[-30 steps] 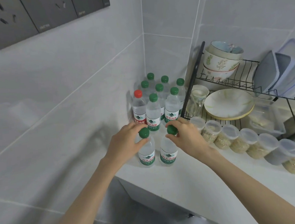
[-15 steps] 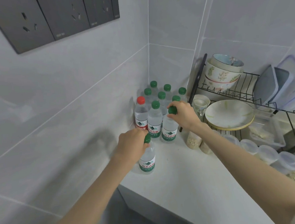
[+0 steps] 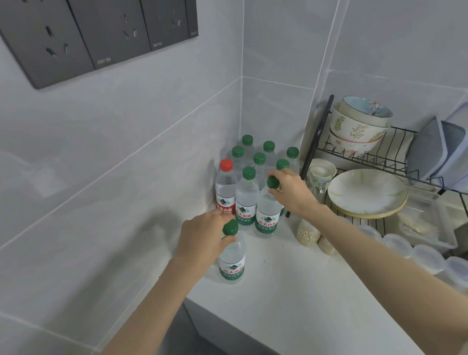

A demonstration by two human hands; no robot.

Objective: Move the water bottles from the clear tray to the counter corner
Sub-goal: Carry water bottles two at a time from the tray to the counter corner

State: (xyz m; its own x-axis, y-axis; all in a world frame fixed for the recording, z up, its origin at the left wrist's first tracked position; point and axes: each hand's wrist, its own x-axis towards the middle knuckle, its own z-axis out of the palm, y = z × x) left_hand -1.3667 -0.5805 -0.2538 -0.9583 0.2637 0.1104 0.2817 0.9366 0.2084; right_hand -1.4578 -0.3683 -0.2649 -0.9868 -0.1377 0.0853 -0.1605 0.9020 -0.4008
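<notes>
The left hand [image 3: 204,236] is pinching an upright bottle [image 3: 232,265] by its cap, the corner cluster [image 3: 259,158] lying at one o'clock, where the right hand [image 3: 293,192] is gripping a second bottle [image 3: 267,219].

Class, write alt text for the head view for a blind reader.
The left hand grips the near bottle and the right hand the far bottle, both green-capped, on a white counter beside a bottle cluster in the corner. A dish rack stands rightward.
</notes>
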